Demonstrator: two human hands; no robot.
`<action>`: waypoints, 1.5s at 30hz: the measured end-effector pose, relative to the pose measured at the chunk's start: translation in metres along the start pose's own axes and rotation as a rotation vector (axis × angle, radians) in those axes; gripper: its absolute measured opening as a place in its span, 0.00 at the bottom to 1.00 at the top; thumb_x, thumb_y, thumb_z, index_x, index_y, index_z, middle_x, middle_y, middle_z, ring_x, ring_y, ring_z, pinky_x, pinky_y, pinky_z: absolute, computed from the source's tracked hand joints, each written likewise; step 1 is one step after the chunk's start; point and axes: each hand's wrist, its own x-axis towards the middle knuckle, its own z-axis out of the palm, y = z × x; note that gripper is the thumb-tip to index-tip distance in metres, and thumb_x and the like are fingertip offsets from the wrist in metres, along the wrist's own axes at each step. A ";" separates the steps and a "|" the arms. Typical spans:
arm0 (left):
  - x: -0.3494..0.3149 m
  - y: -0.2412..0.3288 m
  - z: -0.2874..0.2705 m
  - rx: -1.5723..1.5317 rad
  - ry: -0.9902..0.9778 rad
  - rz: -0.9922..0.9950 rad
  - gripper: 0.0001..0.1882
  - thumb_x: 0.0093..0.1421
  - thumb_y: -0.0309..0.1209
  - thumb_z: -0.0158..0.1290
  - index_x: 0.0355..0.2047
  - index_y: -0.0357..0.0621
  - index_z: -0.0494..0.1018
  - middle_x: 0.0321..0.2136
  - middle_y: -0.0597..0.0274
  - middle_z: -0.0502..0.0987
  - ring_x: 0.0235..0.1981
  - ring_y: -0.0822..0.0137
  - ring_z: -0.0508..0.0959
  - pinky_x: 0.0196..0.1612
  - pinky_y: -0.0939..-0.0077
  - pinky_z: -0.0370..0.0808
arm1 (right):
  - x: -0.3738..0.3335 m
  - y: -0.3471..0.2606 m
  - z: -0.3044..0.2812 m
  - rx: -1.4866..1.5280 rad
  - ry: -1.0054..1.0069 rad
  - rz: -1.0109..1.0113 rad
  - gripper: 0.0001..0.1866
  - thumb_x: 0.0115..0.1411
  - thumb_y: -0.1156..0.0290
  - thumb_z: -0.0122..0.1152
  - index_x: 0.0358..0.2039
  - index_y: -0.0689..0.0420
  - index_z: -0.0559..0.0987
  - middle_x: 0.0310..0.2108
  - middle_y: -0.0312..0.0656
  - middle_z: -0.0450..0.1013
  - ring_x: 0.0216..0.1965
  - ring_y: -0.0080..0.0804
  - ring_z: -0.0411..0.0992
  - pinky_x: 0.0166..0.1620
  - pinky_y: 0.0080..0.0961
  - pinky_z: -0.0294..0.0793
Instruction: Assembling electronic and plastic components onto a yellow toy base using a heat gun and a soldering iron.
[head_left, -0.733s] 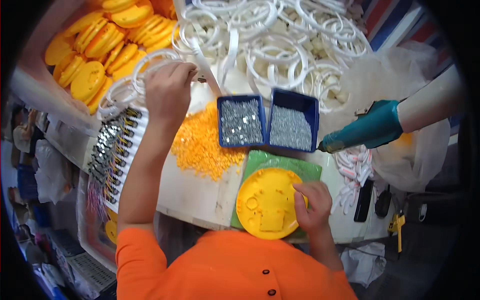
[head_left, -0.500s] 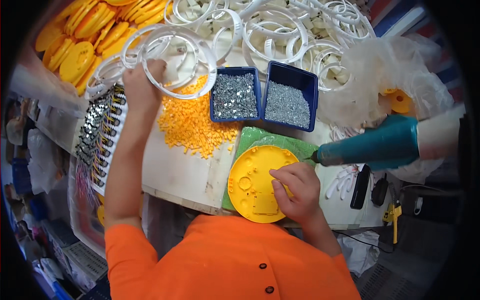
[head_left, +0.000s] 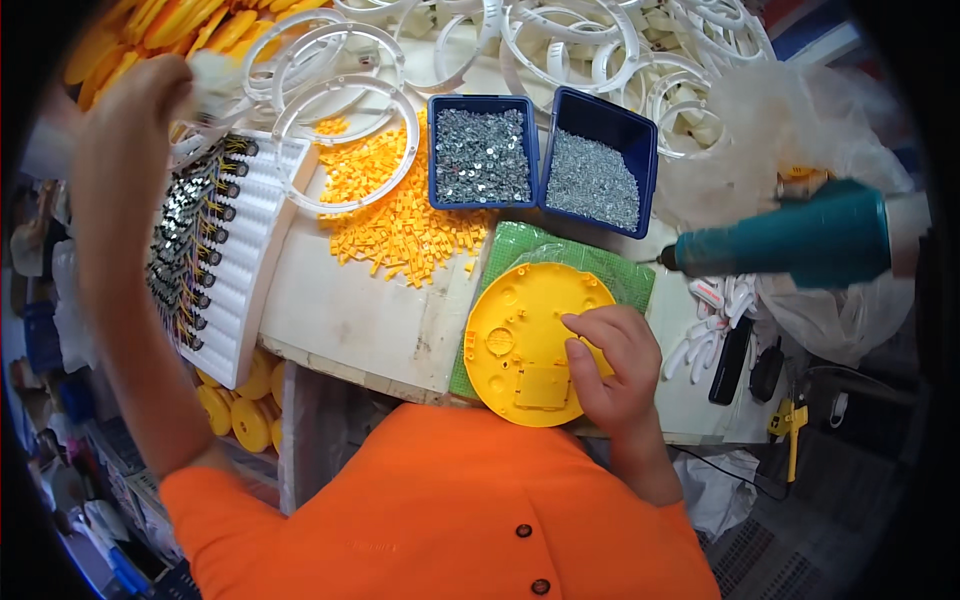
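Observation:
A round yellow plastic cover [head_left: 505, 375] lies inside up, its moulded posts and small square panel showing, on a green mat [head_left: 625, 285] in front of me. My right hand [head_left: 618, 370] rests on the cover's right edge with curled fingers, thumb and forefinger close together above it. At the far left, my left hand [head_left: 140, 95] is raised and smeared by motion. A blurred white piece [head_left: 215, 88] shows at its fingertips; its kind cannot be made out. Below that hand lies a white ribbed foam tray [head_left: 255, 255] with wired dark round parts [head_left: 208, 257] along it.
Small yellow pieces [head_left: 400, 235] lie heaped beside blue bins of metal washers [head_left: 480, 160] and screws [head_left: 590, 180]. White rings [head_left: 345, 200] crowd the back. A teal power screwdriver [head_left: 790, 235] juts in from the right. White gloves [head_left: 700, 340] and a black phone-like object [head_left: 732, 365] lie nearby.
My left hand has moved left from the white rings, with a blurred white piece now at its fingers. The foam tray has come into fuller view. My right hand stays on the yellow cover.

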 end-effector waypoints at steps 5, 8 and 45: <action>-0.075 0.169 0.006 -0.808 -0.253 0.378 0.05 0.53 0.30 0.55 0.31 0.46 0.75 0.32 0.65 0.78 0.36 0.63 0.80 0.42 0.66 0.72 | 0.014 -0.004 -0.011 0.043 -0.022 -0.059 0.15 0.55 0.76 0.66 0.45 0.61 0.82 0.40 0.48 0.77 0.40 0.44 0.76 0.44 0.35 0.75; -0.101 0.216 0.022 -0.864 -0.351 0.504 0.14 0.55 0.27 0.56 0.43 0.44 0.77 0.37 0.63 0.80 0.39 0.62 0.81 0.45 0.65 0.73 | 0.011 0.006 -0.009 0.019 -0.119 0.009 0.17 0.55 0.70 0.71 0.45 0.60 0.82 0.39 0.46 0.77 0.40 0.46 0.75 0.43 0.38 0.74; -0.110 0.234 0.046 -0.927 -0.473 0.498 0.29 0.58 0.42 0.64 0.58 0.46 0.73 0.47 0.60 0.76 0.51 0.59 0.76 0.63 0.53 0.65 | -0.003 0.034 -0.023 0.037 -0.340 0.033 0.09 0.51 0.73 0.73 0.35 0.55 0.84 0.39 0.39 0.81 0.42 0.39 0.77 0.47 0.36 0.73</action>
